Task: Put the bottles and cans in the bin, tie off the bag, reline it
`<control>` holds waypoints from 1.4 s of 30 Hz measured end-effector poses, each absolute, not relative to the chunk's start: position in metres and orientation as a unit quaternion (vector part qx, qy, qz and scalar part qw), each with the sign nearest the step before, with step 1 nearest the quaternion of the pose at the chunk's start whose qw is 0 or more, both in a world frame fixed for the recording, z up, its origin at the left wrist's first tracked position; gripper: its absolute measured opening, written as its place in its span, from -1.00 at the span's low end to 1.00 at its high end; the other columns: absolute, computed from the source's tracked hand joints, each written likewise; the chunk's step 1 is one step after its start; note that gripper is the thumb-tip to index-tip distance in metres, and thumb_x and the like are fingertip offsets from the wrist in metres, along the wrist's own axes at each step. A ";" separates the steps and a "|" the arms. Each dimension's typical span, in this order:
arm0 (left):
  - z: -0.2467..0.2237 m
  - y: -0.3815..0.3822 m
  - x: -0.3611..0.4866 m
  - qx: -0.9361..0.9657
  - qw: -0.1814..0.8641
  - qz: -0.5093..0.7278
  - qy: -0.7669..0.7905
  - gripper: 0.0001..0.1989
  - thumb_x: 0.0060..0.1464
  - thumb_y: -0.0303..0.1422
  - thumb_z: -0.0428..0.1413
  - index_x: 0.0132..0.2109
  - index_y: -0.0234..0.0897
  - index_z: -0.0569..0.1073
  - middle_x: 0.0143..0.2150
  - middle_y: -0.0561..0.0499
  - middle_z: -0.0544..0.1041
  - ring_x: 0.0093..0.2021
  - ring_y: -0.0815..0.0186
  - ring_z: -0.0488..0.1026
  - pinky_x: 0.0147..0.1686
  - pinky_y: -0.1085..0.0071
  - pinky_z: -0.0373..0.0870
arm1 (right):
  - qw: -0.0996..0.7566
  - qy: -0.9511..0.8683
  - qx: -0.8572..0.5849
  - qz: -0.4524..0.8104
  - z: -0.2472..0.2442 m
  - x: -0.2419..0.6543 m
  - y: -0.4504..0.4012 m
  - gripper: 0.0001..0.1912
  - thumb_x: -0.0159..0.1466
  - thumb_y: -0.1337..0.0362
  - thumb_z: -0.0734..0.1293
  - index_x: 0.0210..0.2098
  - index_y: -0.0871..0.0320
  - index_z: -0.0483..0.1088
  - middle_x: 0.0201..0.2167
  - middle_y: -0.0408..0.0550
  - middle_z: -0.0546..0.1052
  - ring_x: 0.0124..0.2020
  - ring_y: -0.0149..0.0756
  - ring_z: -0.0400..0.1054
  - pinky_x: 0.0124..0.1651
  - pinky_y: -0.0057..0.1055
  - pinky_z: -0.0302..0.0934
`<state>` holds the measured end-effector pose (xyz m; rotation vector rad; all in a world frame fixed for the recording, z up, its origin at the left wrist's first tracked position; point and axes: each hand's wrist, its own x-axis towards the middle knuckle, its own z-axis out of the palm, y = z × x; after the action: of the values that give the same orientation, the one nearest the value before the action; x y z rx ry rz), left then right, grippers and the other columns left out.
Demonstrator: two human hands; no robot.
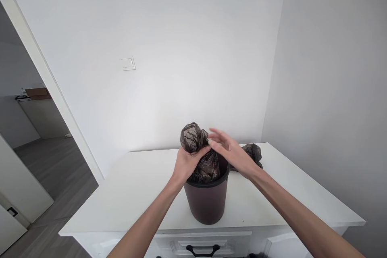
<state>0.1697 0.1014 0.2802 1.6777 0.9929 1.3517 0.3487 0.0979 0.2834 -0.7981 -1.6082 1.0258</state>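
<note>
A dark brown trash can (207,205) with a black rim stands on the white cabinet top. A thin black plastic trash bag (208,168) sits partly inside it, and its crumpled upper part bulges above the rim. My left hand (188,164) is closed around the bag's gathered neck, thumb across the front. On the other side, my right hand (231,151) is beside the neck with its fingers stretched and apart, the tips close to the plastic. Whether those fingertips touch the bag is hard to see. The bag's lower part is hidden in the can.
Another crumpled black plastic bag (253,153) lies behind my right wrist on the cabinet top (145,193). White walls meet in the corner behind, with a light switch (128,63) on one. A doorway on the left shows a grey floor (60,173).
</note>
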 end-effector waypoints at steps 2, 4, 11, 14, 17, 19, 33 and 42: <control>0.280 0.103 0.168 0.659 0.370 0.519 0.400 -0.67 0.06 -0.13 0.33 -0.07 -0.21 0.64 -0.07 -0.04 0.70 0.04 0.05 0.59 0.05 0.19 0.50 | 0.442 -0.709 -0.341 0.431 0.279 0.349 0.097 -0.50 0.27 -0.16 0.40 0.03 0.03 0.50 -0.05 -0.08 0.56 0.01 -0.14 0.40 0.05 -0.25 0.30; 0.279 0.104 0.165 0.668 0.359 0.508 0.409 -0.69 0.07 -0.12 0.31 -0.14 -0.24 0.64 -0.10 -0.06 0.70 0.02 0.04 0.59 0.04 0.21 0.49 | 0.398 -0.731 -0.355 0.426 0.277 0.345 0.097 -0.51 0.27 -0.21 0.36 -0.29 0.11 0.52 -0.35 -0.15 0.53 -0.26 -0.22 0.38 -0.18 -0.31 0.27; 0.288 0.099 0.148 0.686 0.327 0.472 0.447 -0.57 0.32 0.05 -0.03 -0.18 -0.20 0.49 -0.36 0.05 0.52 -0.24 0.20 0.49 -0.11 0.30 0.40 | 0.525 -0.584 -0.339 0.518 0.266 0.328 0.104 -0.48 0.24 -0.26 0.34 -0.38 0.10 0.46 -0.41 -0.12 0.52 -0.32 -0.22 0.37 -0.20 -0.33 0.23; 0.293 0.093 0.142 0.730 0.318 0.435 0.421 -0.58 0.37 0.00 -0.10 -0.27 -0.18 0.41 -0.34 0.06 0.44 -0.22 0.25 0.41 -0.07 0.34 0.33 | 0.571 -0.461 -0.325 0.596 0.265 0.322 0.107 -0.56 0.16 -0.17 0.47 -0.35 0.09 0.47 -0.35 -0.09 0.54 -0.22 -0.19 0.43 -0.13 -0.32 0.28; 0.294 0.089 0.140 0.769 0.306 0.399 0.394 -0.59 0.40 -0.05 -0.14 -0.31 -0.17 0.37 -0.25 0.04 0.45 -0.13 0.23 0.41 0.03 0.33 0.28 | 0.587 -0.400 -0.296 0.639 0.271 0.317 0.111 -0.65 0.13 -0.02 0.53 -0.35 0.11 0.47 -0.41 -0.16 0.45 -0.27 -0.25 0.43 -0.16 -0.36 0.30; 0.294 0.088 0.139 0.790 0.285 0.381 0.388 -0.57 0.42 -0.08 -0.19 -0.33 -0.18 0.35 -0.26 0.04 0.44 -0.14 0.23 0.39 0.02 0.33 0.27 | 0.590 -0.384 -0.254 0.663 0.276 0.315 0.114 -0.69 0.15 0.06 0.53 -0.27 0.12 0.49 -0.41 -0.19 0.41 -0.30 -0.31 0.40 -0.16 -0.37 0.31; 0.287 0.095 0.157 0.856 -0.057 0.222 0.464 -0.77 0.23 -0.53 -0.11 -0.36 -0.19 0.31 -0.43 -0.02 0.44 -0.43 0.21 0.36 -0.37 0.30 0.26 | 0.363 -0.726 -0.320 0.489 0.285 0.312 0.097 -0.58 0.08 0.09 0.55 -0.10 0.02 0.50 -0.12 -0.07 0.60 -0.03 -0.07 0.44 0.07 -0.16 0.31; 0.277 0.092 0.159 0.871 -0.124 0.207 0.428 -0.83 0.20 -0.57 -0.03 -0.21 -0.25 0.41 -0.25 -0.13 0.57 -0.15 0.09 0.48 0.08 0.08 0.31 | 0.483 -0.569 -0.433 0.506 0.262 0.293 0.113 -0.50 0.28 -0.19 0.30 -0.12 0.10 0.51 -0.15 0.01 0.62 -0.01 -0.08 0.44 0.00 -0.23 0.33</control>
<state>0.1588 0.0922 0.2772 2.9755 1.4633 0.7057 0.2928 0.1130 0.2616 -1.0559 -1.3862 1.2320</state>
